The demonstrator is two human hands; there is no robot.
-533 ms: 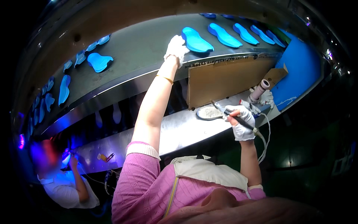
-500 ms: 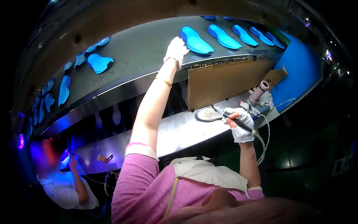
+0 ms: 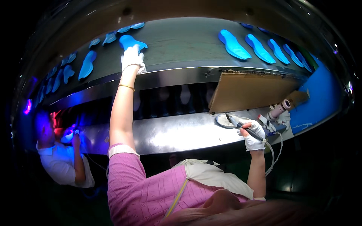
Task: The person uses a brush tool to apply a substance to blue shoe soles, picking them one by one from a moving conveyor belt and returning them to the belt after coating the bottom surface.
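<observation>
My left hand (image 3: 132,59), in a white glove, reaches far onto a dark conveyor belt (image 3: 177,41). Its fingers stretch to the near edge of a blue shoe sole (image 3: 129,40); whether they grip it I cannot make out. My right hand (image 3: 253,135), in a white glove with some fingertips bare, is closed around a pen-shaped corded tool (image 3: 249,130) with a dark handle and metal tip. The tip rests over a shallow oval tray (image 3: 223,120) with pale contents, on the metal ledge (image 3: 166,132).
Several blue soles (image 3: 233,45) lie on the belt at both sides. A cardboard sheet (image 3: 252,92) leans against the belt's side. Right of it are a pinkish tube (image 3: 279,109), white gloves (image 3: 283,118) and a blue panel (image 3: 320,98). A co-worker (image 3: 62,154) sits at the left under violet light.
My left hand has moved left, from beside the right-hand sole to another sole. My right hand keeps the tool at the tray. The whole view has shifted left.
</observation>
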